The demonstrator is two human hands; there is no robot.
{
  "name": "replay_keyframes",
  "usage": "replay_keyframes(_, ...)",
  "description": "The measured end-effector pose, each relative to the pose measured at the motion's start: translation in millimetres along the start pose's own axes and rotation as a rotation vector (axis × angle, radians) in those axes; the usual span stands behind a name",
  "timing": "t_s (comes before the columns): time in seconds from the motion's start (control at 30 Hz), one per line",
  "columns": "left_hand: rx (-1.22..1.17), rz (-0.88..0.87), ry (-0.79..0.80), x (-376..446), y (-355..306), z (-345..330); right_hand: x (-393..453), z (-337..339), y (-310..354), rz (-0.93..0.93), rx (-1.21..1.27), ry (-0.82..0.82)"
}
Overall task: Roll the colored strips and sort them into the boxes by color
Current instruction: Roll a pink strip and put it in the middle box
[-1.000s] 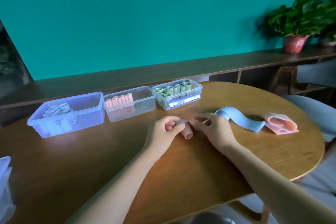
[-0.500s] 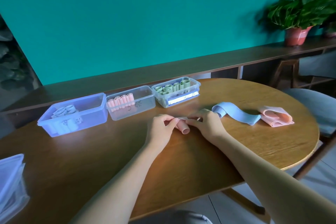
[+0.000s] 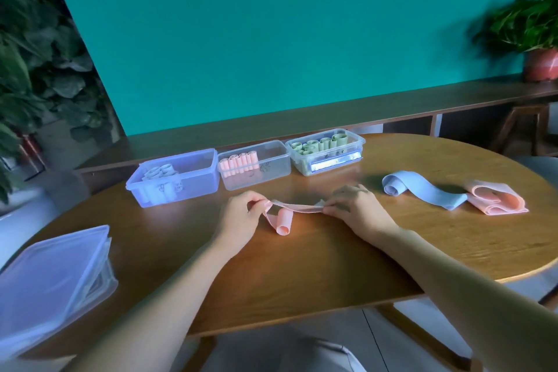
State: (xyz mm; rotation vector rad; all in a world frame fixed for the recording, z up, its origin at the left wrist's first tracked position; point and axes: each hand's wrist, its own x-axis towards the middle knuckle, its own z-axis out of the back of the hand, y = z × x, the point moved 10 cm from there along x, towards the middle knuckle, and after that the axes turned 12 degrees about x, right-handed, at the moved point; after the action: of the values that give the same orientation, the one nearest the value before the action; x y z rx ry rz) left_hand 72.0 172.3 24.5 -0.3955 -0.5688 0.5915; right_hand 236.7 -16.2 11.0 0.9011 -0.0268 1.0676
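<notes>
A pink strip (image 3: 283, 219) is stretched just above the round wooden table (image 3: 302, 266). My left hand (image 3: 241, 216) pinches its left part, from which a loose curl hangs down onto the table. My right hand (image 3: 353, 207) pinches its right end. Along the far edge stand three clear boxes: a bluish box (image 3: 196, 183) holding pale blue rolls, a middle box (image 3: 271, 170) with pink rolls, and a right box (image 3: 347, 157) with green rolls. To the right lie a blue strip (image 3: 422, 192), partly curled, and folded pink strips (image 3: 495, 201).
A stack of clear box lids (image 3: 51, 284) lies at the table's near left edge. A dark wooden shelf (image 3: 332, 118) runs behind the table, with a potted plant (image 3: 534, 36) at its right end. Leafy plants (image 3: 33, 63) fill the left background.
The pink strip was a tight roll between my two hands. My hands have moved apart and the strip is now pulled out long, with only its left end still curled.
</notes>
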Motion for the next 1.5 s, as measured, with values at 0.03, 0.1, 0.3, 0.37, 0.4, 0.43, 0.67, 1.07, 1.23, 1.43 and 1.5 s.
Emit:
replay_keyframes(0.03,0.012,0.001,0.004,-3.6,5.5,7.1,-1.5,-5.3,6.1,0.001,0.079,0.011)
replay_keyframes(0.1,0.04,0.015,0.006,-10.6,17.8,20.8,-3.6,-17.7,18.4,-0.005,0.183,0.028)
replay_keyframes(0.3,0.103,0.001,-0.089,-34.8,20.7,53.3,-7.6,-51.8,49.5,-0.073,0.356,0.078)
replay_keyframes(0.37,0.043,-0.043,-0.068,-44.3,3.6,53.5,-8.2,-56.4,55.5,-0.096,0.429,0.081)
replay_keyframes(0.4,-0.001,-0.063,-0.043,-48.6,-5.0,51.9,-7.6,-58.0,59.7,-0.094,0.479,0.081)
replay_keyframes(0.43,-0.05,-0.075,-0.017,-51.9,-12.3,50.0,-7.2,-59.0,64.0,-0.096,0.544,0.076)
replay_keyframes(0.67,-0.15,-0.056,-0.075,-52.3,-30.1,69.3,0.0,-45.8,96.1,-0.075,0.792,0.075)
replay_keyframes(1.07,-0.185,-0.097,-0.141,-53.6,-63.0,127.6,5.7,2.8,176.3,0.084,0.726,0.09)
replay_keyframes(1.23,-0.263,-0.147,-0.235,-65.1,-79.9,178.0,3.5,35.0,210.0,0.114,0.647,0.044)
replay_keyframes(1.43,-0.316,-0.173,-0.325,-95.9,-111.6,240.9,-16.8,81.8,268.8,0.166,0.751,0.009)
replay_keyframes(1.5,-0.315,-0.181,-0.344,-106.4,-123.1,256.2,-21.9,93.0,284.0,0.174,0.772,0.014)
